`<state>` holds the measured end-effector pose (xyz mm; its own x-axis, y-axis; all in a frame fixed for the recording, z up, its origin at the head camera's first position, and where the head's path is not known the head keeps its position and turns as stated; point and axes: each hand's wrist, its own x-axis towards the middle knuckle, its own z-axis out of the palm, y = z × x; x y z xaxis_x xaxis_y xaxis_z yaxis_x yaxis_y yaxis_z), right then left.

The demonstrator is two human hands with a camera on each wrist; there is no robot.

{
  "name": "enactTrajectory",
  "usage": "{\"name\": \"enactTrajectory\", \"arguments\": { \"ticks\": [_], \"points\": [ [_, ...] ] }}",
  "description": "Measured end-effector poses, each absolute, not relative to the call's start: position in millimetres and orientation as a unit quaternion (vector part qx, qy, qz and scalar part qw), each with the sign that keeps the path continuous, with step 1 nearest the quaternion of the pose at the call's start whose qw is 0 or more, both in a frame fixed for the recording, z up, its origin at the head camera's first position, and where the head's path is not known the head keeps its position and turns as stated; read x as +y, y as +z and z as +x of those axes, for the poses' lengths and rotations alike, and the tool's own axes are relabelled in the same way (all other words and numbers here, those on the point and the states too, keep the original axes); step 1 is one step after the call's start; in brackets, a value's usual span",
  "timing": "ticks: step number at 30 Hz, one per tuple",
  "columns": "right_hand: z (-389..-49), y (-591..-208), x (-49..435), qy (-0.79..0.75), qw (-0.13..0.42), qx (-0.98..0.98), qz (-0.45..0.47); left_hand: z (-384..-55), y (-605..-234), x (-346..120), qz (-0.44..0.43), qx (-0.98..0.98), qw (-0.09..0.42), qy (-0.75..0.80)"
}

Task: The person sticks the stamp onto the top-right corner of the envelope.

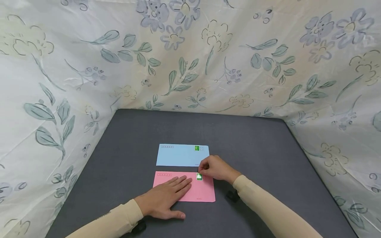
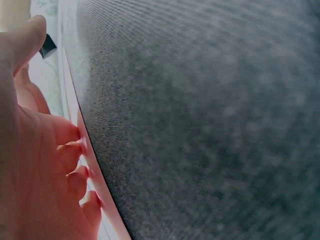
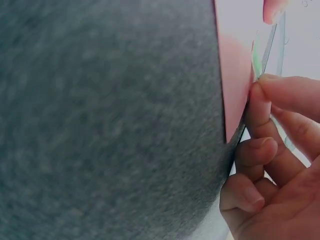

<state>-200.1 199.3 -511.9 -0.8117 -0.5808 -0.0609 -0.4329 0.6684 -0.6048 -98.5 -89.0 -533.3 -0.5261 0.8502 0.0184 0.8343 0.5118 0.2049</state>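
Observation:
A pink envelope (image 1: 202, 193) lies flat in front of a blue envelope (image 1: 178, 157). My left hand (image 1: 168, 197) rests on the pink one's left half, palm down, fingers straight and thumb spread onto the table. At the pink envelope's upper right corner is a small green stamp (image 1: 199, 177). My right hand (image 1: 216, 168) pinches the stamp's edge between thumb and index finger, its other fingers curled. In the right wrist view the green stamp (image 3: 257, 59) stands slightly tilted beside the fingertips. Whether it touches the paper all over cannot be told.
The blue envelope carries a green stamp (image 1: 196, 148) at its upper right, next to a printed box. Both envelopes lie on a dark grey table (image 1: 134, 132). A flower-patterned cloth (image 1: 190, 72) hangs around the table's back and sides.

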Motion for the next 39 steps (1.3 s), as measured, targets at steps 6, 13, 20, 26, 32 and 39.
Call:
{"name": "enactTrajectory", "arguments": {
  "ticks": [6, 13, 20, 26, 32, 39],
  "points": [
    [-200, -509, 195, -0.284, 0.120, 0.909, -0.281, -99, -525, -87, 0.476, 0.873, 0.064, 0.089],
    [-199, -504, 192, -0.276, 0.122, 0.911, -0.283, -100, -516, -78, 0.481, 0.874, 0.045, 0.056],
    [-199, -503, 190, -0.260, 0.119, 0.914, -0.288, -104, -514, -65, 0.516, 0.856, 0.002, 0.031],
    [-199, -501, 187, -0.254, 0.119, 0.914, -0.293, -102, -518, -64, 0.522, 0.853, 0.007, 0.022],
    [-199, -501, 187, -0.243, 0.105, 0.918, -0.294, -103, -520, -64, 0.522, 0.853, 0.011, 0.021],
    [-199, -505, 187, -0.243, 0.098, 0.919, -0.295, -105, -523, -64, 0.515, 0.857, 0.019, 0.019]
  ]
}}
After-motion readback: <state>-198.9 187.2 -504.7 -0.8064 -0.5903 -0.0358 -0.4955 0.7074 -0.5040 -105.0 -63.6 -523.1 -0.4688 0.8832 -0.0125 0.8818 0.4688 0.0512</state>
